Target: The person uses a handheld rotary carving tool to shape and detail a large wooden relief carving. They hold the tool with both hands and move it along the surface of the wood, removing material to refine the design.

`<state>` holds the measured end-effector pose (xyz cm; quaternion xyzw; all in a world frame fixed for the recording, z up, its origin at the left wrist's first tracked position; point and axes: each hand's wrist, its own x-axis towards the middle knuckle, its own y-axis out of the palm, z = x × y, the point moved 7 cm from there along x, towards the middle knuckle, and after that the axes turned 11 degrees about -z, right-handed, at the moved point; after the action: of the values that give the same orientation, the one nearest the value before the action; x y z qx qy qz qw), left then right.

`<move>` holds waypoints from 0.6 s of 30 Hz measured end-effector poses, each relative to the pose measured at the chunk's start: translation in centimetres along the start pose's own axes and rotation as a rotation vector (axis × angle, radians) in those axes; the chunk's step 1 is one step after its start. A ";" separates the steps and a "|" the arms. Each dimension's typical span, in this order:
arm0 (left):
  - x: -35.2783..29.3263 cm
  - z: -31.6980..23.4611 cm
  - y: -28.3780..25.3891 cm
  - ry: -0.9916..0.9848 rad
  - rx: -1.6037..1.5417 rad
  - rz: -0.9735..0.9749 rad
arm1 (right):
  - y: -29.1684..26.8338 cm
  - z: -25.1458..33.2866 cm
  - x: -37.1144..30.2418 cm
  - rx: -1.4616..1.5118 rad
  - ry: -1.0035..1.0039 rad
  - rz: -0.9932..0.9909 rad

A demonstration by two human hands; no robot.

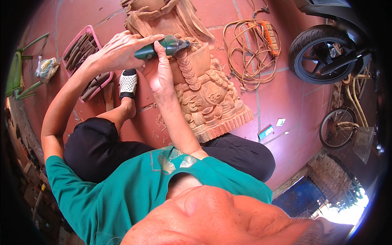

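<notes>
A green rotary tool (170,44) lies across my two hands, its narrow tip against the wood. My left hand (118,52) grips the rear of the body from above, one finger stretched along its top. From below, my right hand (160,74) closes round the same tool, thumb up beside the body. Under the tip is a large carved wooden sculpture (212,96), with draped folds at the far end and strings of disc shapes and rounded relief toward its ridged near end. It lies on the floor. The exact contact point is too small to make out.
At left are a pink basket (87,29) of chisel-like tools, a green metal frame (17,77) and a plastic bag (47,68). Right of the carving lie a coiled cord (241,53) and an orange power strip (270,38). A motorbike wheel (318,55) stands beyond. Wood shavings litter the tiles.
</notes>
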<state>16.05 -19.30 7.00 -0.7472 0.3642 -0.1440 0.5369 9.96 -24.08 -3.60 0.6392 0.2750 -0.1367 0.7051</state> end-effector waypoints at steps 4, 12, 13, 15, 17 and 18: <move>-0.3 -0.1 -0.4 0.005 0.026 0.006 | 0.3 -0.2 -0.2 0.001 -0.018 0.012; -0.7 -0.1 -0.8 0.064 -0.019 -0.046 | 0.3 -0.8 -0.4 -0.016 0.000 0.022; -0.7 0.0 -0.8 0.062 -0.019 -0.046 | 0.2 -0.9 -0.4 -0.020 0.000 0.022; -0.7 0.1 -0.7 0.040 -0.018 -0.035 | 0.0 -0.9 -0.2 -0.029 0.014 0.031; -0.7 0.2 -0.4 0.002 -0.016 -0.014 | 0.0 -0.8 -0.1 -0.028 0.020 0.031; -0.7 0.2 -0.4 0.001 -0.017 -0.015 | 0.1 -0.8 -0.1 -0.023 0.017 0.027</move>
<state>15.82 -18.55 7.39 -0.7542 0.3603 -0.1454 0.5294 9.79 -23.30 -3.49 0.6359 0.2739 -0.1183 0.7118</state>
